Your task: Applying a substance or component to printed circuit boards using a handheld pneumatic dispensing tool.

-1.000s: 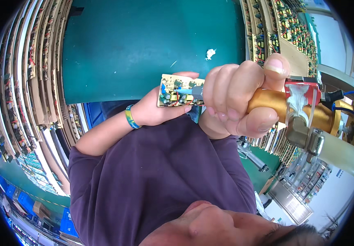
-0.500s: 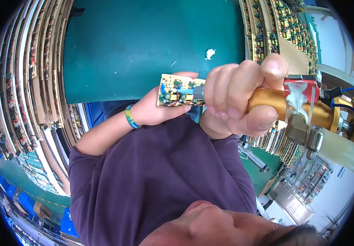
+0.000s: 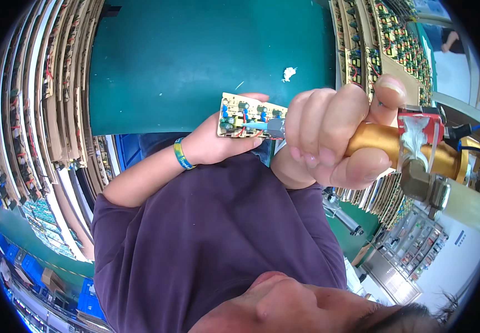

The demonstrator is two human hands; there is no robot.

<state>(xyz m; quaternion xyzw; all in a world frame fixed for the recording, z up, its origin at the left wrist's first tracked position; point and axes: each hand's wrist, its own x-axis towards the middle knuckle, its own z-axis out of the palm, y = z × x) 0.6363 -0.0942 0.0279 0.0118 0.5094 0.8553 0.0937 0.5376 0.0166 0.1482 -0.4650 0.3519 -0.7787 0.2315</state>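
In the head view, the left hand [image 3: 213, 146] grasps the board [image 3: 233, 105] by its edges, near the edge of the counter [image 3: 195, 66]. The right hand [image 3: 329, 125] is closed around the gold tool [image 3: 378, 140], whose blue nozzle [image 3: 254, 126] points left, over the board; whether it touches, I cannot tell. The step in hand seems to be applying something there; the next move probably calls for steady board and careful tip. The board's populated side faces the viewer; its long axis runs left to right, dipping slightly rightward.

at upper centre of the frame, a hand could pass over the mat [image 3: 195, 61]; stacks at left [image 3: 56, 111] and upper right, and the tool [image 3: 379, 140] at right, are obstacles.
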